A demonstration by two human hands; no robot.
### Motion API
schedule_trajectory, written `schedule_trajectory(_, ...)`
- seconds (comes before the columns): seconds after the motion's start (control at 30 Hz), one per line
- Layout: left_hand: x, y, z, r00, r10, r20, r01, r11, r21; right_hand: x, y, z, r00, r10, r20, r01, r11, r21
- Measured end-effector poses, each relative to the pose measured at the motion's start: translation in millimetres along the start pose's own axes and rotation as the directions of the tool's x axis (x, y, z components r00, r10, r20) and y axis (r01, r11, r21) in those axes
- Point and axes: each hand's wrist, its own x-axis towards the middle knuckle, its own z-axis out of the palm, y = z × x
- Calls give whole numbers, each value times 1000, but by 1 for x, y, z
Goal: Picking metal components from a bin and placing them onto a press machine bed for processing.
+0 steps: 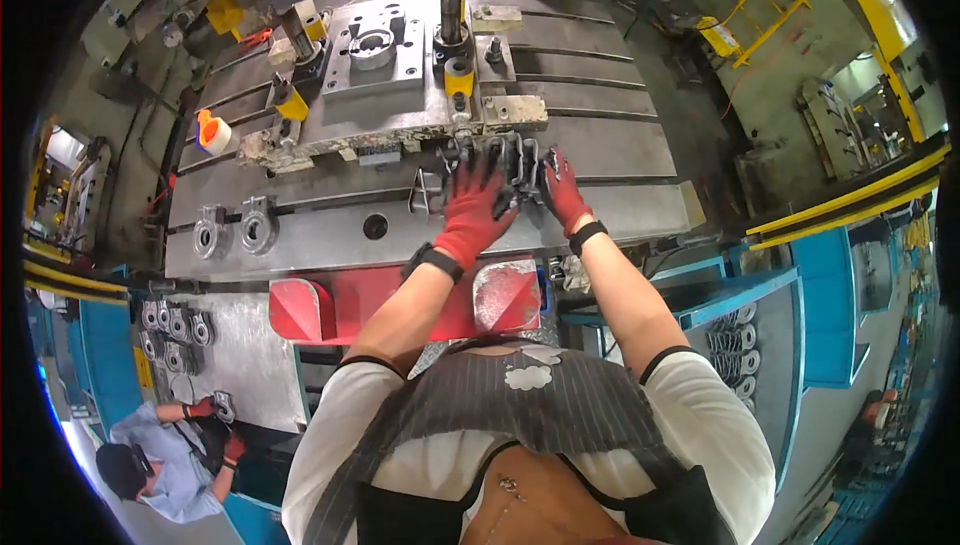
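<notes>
My left hand (474,213), in a red glove, lies with its fingers stretched out over a group of bent metal brackets (522,163) at the front of the press table. Its fingertips touch the brackets and partly hide them. From the right side, my right hand (565,191), also in a red glove, rests against the same group with its fingers extended. One more bent bracket (424,191) stands just left of my left hand. Two ring-shaped metal parts with short necks, one of them a ring part (257,226), lie farther left on the table.
A die with a round insert (372,49) and upright guide posts (451,11) stands behind my hands. An orange-and-white tape roll (214,133) sits at its left. A red block (305,310) is at the table's front. At lower left, a co-worker (170,460) handles a ring part.
</notes>
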Motion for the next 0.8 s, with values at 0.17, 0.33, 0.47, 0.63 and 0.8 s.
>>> schedule_trajectory(0.17,-1,-2,18,962,-178,209,167,983,72,13,-36,-59,922,-13,387,-33,993,113)
schedule_trajectory(0.33,-7,15,10,965,-224,138,218,974,57,15,-51,-96,846,-137,515,301,920,-251)
schedule_trajectory(0.47,-27,35,-27,965,-260,-27,262,963,58,21,-43,-97,865,-194,462,312,930,-194)
schedule_trajectory(0.63,-93,-14,-63,911,-347,-221,314,934,-170,17,-35,-97,923,-218,318,204,976,76)
schedule_trajectory(0.8,-161,-104,-118,783,-510,-356,416,855,-311,7,-43,-121,977,-182,112,55,720,692)
